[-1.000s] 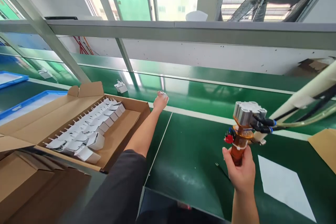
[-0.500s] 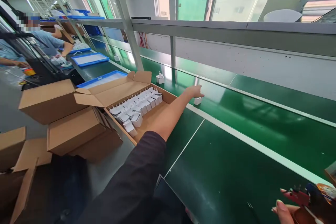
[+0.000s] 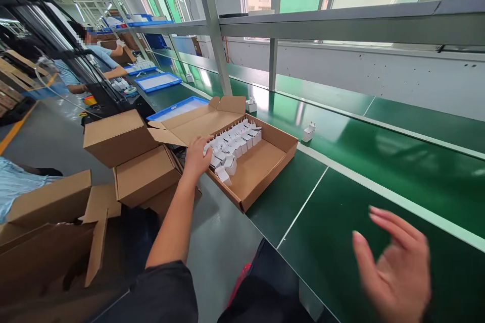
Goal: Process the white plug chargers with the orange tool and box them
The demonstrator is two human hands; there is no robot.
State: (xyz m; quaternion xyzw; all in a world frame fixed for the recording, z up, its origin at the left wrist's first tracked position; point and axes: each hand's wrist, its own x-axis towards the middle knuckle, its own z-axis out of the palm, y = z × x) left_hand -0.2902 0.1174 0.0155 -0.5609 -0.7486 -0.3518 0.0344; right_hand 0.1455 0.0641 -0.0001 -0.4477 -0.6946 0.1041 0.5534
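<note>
A shallow cardboard box (image 3: 265, 176) with raised flaps lies on the bench, with rows of white plug adapters (image 3: 235, 146) along its left side, pins up. My left hand (image 3: 197, 159) is at the box's near left edge, beside the adapters. Its thumb and forefinger are apart, and I see nothing between them. Over the green bench at lower right is my right hand (image 3: 397, 267), open and empty, fingers curved and thumb spread. One white adapter (image 3: 308, 132) stands alone on the green belt, and another adapter (image 3: 251, 104) stands behind the box.
Cardboard cartons (image 3: 147, 176) are stacked left of the bench, and an open carton (image 3: 49, 242) sits lower left. Blue-rimmed trays (image 3: 159, 82) lie farther along the bench. A metal frame post (image 3: 214, 25) rises behind the box. A co-worker in light blue (image 3: 102, 55) is at far left.
My left hand has left the adapter on the belt and moved left to the box edge. My right hand has let go of the orange-brown handheld tool. The view has swung left.
</note>
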